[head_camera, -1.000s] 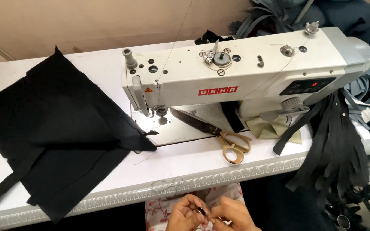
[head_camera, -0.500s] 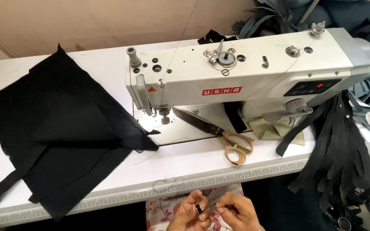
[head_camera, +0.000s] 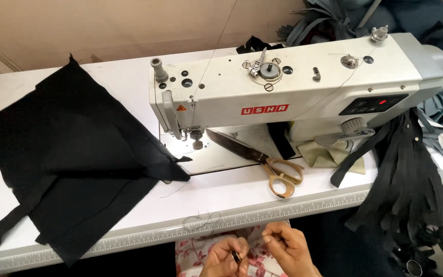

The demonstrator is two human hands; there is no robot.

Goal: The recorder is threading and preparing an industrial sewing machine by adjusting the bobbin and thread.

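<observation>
Pinching a small dark bobbin (head_camera: 236, 255) at the bottom of the frame, the left hand (head_camera: 225, 258) clamps it; right hand (head_camera: 289, 248) fingers close together, seemingly winding thread; seating it calls for care

Bare surface (head_camera: 232, 197) in front of the sewing machine (head_camera: 293, 97), open to a hand from the near edge. Left of the machine, blocked by spread black cloth (head_camera: 73, 159). Under the machine's arm, narrowed by scissors (head_camera: 262, 161). Right of the machine, crowded by hanging black strips (head_camera: 411, 184).
</observation>
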